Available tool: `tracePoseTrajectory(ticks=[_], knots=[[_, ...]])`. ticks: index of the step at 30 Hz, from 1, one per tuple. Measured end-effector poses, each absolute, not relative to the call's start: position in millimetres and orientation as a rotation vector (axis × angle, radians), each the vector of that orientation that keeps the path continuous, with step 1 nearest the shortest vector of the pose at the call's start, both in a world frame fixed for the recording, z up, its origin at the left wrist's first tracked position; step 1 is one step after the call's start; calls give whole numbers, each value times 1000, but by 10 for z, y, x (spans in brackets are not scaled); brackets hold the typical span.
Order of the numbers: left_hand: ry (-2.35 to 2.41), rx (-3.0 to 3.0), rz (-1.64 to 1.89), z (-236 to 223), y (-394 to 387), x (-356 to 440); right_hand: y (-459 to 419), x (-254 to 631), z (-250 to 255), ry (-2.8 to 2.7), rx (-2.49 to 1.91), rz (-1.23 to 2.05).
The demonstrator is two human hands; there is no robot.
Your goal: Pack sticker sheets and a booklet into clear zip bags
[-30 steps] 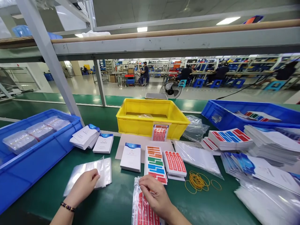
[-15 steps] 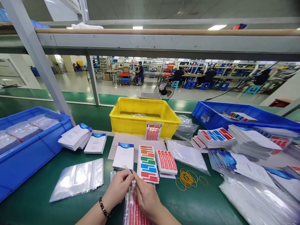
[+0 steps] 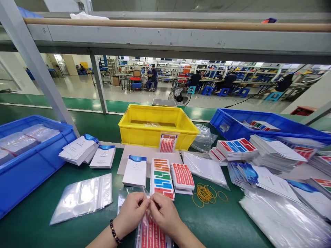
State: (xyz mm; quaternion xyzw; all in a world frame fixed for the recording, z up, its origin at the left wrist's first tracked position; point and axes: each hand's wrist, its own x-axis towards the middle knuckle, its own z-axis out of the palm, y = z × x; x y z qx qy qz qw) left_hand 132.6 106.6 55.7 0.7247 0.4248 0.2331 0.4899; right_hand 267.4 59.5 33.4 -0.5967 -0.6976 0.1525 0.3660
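Low in the middle of the view, a clear plastic bag (image 3: 151, 236) holds a sheet of red labels with white print. My left hand (image 3: 133, 210) and my right hand (image 3: 164, 212) meet over its upper edge, both closed, thumbs and fingertips pinching the plastic close together. More clear plastic (image 3: 138, 189) shows behind my left hand. Just beyond stand a stack of white booklets with blue tops (image 3: 134, 170), a stack of colourful label sheets (image 3: 162, 177) and a stack of red label cards (image 3: 182, 176).
A yellow bin (image 3: 155, 134) stands behind the stacks, with a blue bin (image 3: 33, 151) left and another blue bin (image 3: 258, 120) right. Empty clear bags (image 3: 85, 196) lie at left. Rubber bands (image 3: 205, 194) and piled booklets (image 3: 271, 179) are at right. A metal frame rises behind.
My fingers have drawn level along the bag's edge, and my right hand now curls into a pinch. More clear plastic shows behind my left hand. The camera view has tipped slightly down.
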Motion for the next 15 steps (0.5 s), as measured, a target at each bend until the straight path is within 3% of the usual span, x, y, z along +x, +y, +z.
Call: tracePoseTrajectory(ticks=[6, 15], knots=[[1071, 1727, 534, 562, 1029, 1361, 602, 2721, 368, -1759, -1636, -75], [1138, 1709, 688, 740, 1145, 1199, 533, 2674, 460, -2018, -1340, 79]])
